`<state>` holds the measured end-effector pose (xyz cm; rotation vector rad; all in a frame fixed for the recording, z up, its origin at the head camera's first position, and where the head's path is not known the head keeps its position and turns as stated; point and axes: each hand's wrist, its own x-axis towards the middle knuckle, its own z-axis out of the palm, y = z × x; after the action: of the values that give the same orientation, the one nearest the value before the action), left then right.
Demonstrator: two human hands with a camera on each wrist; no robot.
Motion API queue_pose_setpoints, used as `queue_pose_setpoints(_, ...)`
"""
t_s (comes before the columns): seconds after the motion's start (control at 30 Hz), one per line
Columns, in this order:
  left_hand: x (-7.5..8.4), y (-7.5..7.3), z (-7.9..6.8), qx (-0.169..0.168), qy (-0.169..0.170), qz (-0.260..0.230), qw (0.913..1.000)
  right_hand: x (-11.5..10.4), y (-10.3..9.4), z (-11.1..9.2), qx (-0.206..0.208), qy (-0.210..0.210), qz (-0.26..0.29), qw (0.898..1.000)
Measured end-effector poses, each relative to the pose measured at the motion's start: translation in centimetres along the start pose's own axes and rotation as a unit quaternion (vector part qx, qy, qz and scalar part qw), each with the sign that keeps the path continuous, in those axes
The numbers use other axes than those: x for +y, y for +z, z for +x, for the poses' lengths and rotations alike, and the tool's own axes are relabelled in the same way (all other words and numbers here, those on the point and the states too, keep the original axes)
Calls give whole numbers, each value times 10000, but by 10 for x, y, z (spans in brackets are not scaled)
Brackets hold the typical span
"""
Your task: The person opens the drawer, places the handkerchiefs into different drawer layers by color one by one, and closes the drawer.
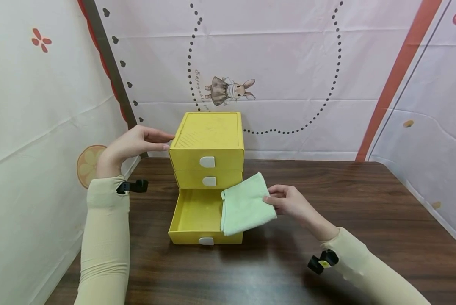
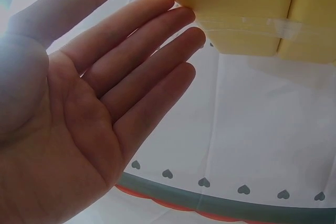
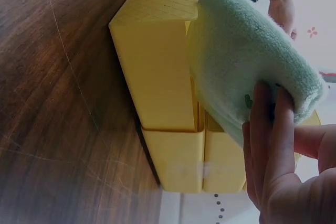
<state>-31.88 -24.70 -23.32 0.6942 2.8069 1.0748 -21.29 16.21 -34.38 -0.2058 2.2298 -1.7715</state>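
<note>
A yellow three-tier drawer box [image 1: 208, 131] stands on the table, its bottom drawer [image 1: 197, 212] pulled out and its upper two closed. My right hand [image 1: 288, 203] pinches the right edge of a folded pale green towel [image 1: 247, 205], which hangs tilted over the right side of that drawer. In the right wrist view, fingers [image 3: 273, 140] lie under the towel [image 3: 247, 56] with the thumb on its other side. My left hand [image 1: 132, 144] is at the box's upper left side; in the left wrist view its fingers [image 2: 152, 61] are straight, with fingertips at the yellow wall [image 2: 236, 3].
The dark wood table [image 1: 346, 203] extends right and in front of the box. A printed cloth [image 1: 288, 76] hangs behind it and continues along both sides. White handles [image 1: 207, 162] are on the drawer fronts. A small camera is strapped to each wrist.
</note>
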Motion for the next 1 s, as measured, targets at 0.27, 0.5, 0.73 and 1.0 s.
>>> queue_pose_setpoints(0.27, -1, 0, 0, 22, 5, 7, 10000, 0, 9, 11, 41, 91, -11, 9999)
queue_pose_setpoints(0.5, 0, 0, 0, 9, -25, -37, 10000, 0, 17, 19, -58, 32, 3, 10000)
queue_pose_setpoints(0.73, -1, 0, 0, 5, -18, -26, 10000, -1, 27, 25, -87, 99, 45, 9999)
queue_pose_setpoints(1.0, -1, -1, 1, -35, 1, -49, 10000, 1, 35, 30, -180, 91, 21, 9998)
